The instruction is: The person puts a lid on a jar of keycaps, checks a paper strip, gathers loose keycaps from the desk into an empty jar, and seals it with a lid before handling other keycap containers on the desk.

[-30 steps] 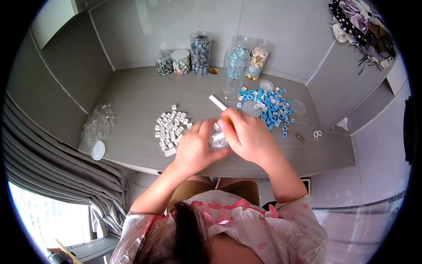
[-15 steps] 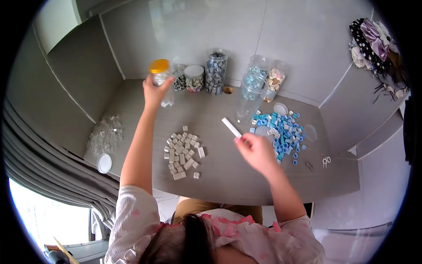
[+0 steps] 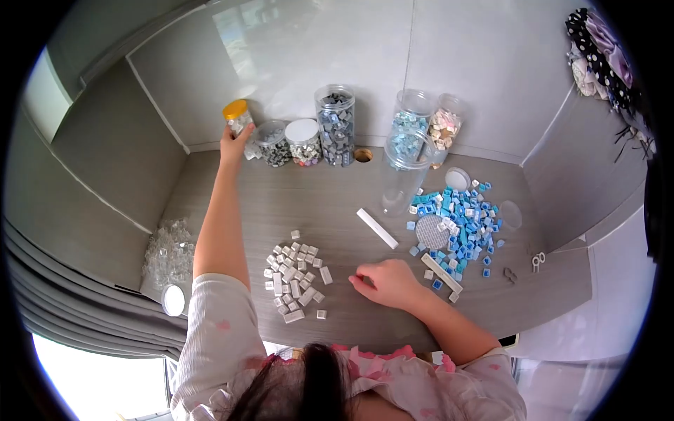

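At the back left, my left hand (image 3: 234,146) is wrapped round a clear jar with a yellow lid (image 3: 236,110), beside a row of jars. My right hand (image 3: 384,282) rests low over the desk with its fingers curled and nothing visible in them. It lies between a pile of white keycaps (image 3: 295,277) and a spread of blue keycaps (image 3: 467,228). Beyond my right hand lies a long white bar (image 3: 377,229). Another long pale keycap (image 3: 442,274) is at the right, by the blue ones.
Along the wall stand a dark jar of grey keycaps (image 3: 335,133), a white-lidded jar (image 3: 303,144) and a jar of pink pieces (image 3: 444,126). An empty clear jar (image 3: 404,186) stands nearer. Clear pieces (image 3: 169,252) lie left; scissors (image 3: 538,261) lie right.
My left hand has carried the yellow-lidded jar from the desk's middle to the back wall at the left. My right hand has left the long white bar and drawn back toward the front.
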The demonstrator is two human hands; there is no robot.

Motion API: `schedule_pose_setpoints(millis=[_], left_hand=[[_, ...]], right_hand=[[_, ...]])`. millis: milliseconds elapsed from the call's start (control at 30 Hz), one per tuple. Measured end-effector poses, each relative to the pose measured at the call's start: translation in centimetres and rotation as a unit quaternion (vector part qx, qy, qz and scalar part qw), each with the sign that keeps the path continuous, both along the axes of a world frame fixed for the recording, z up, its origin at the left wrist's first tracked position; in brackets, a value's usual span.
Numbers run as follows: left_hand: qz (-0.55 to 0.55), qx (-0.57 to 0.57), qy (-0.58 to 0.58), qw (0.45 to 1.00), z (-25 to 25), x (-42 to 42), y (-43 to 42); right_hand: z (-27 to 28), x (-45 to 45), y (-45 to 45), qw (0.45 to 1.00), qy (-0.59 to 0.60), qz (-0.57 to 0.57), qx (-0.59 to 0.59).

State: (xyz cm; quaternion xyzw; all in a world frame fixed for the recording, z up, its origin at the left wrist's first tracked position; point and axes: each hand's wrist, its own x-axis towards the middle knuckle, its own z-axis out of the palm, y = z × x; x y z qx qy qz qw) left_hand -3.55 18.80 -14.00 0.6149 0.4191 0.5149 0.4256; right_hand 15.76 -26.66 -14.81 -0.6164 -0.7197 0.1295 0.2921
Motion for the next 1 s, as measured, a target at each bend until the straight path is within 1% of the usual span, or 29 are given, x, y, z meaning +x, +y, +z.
schedule_pose_setpoints(millis=[100, 200, 300, 400, 500, 567, 600, 633, 700, 733, 800, 900, 933, 1000], left_hand=[[-0.023, -0.007, -0.052, 0.998, -0.4, -0.1, -1.0], [0.055, 0.004, 0.021, 0.998, -1.7, -1.1, -1.5], [0.096, 0.011, 0.134, 0.986, -5.1, -3.0, -2.0], [0.054, 0.002, 0.101, 0.993, -3.7, -3.4, -9.9], [-0.054, -0.006, 0.077, 0.996, -0.8, -3.6, -19.1], [-0.089, -0.031, 0.118, 0.989, 1.6, -2.7, -26.9], [-0.133, -0.014, 0.097, 0.986, 0.9, -2.3, -30.3], [-0.147, 0.033, 0.096, 0.984, 1.8, -1.4, -34.6], [-0.194, 0.067, 0.097, 0.974, 1.6, -0.5, -40.1], [-0.21, 0.09, 0.124, 0.966, 0.9, -0.2, -41.9], [-0.204, 0.168, 0.139, 0.955, -0.1, 0.2, -44.5], [-0.191, 0.211, 0.17, 0.943, -2.3, 0.9, -46.4], [-0.198, 0.245, 0.178, 0.932, -3.0, 1.5, -46.6], [-0.208, 0.31, 0.198, 0.907, -3.9, 2.3, -47.0]], right_hand=[[-0.6, 0.2, -0.2, 0.998, -0.029, 0.04, -0.03], [-0.6, 0.2, -0.4, 0.998, -0.018, 0.054, -0.036], [-0.5, 0.0, -0.9, 0.998, 0.007, 0.055, -0.025], [-0.6, -0.6, -1.4, 0.999, 0.017, 0.052, -0.005], [-0.7, -1.5, -2.1, 0.998, 0.017, 0.047, 0.026], [-0.7, -2.0, -2.1, 0.997, 0.023, 0.046, 0.052], [-0.7, -2.1, -2.2, 0.997, 0.015, 0.038, 0.063], [-0.6, -2.1, -2.2, 0.997, 0.007, 0.031, 0.075], [-0.2, -1.9, -2.4, 0.996, -0.006, 0.018, 0.089], [0.3, -1.5, -2.7, 0.996, -0.079, 0.003, 0.052], [0.1, -1.0, -3.5, 0.994, -0.085, -0.049, 0.037], [-0.1, -1.2, -5.6, 0.987, -0.064, -0.141, 0.041], [-0.4, -1.3, -6.3, 0.981, -0.061, -0.177, 0.041], [-2.3, -1.3, -7.6, 0.978, -0.036, -0.197, 0.063]])
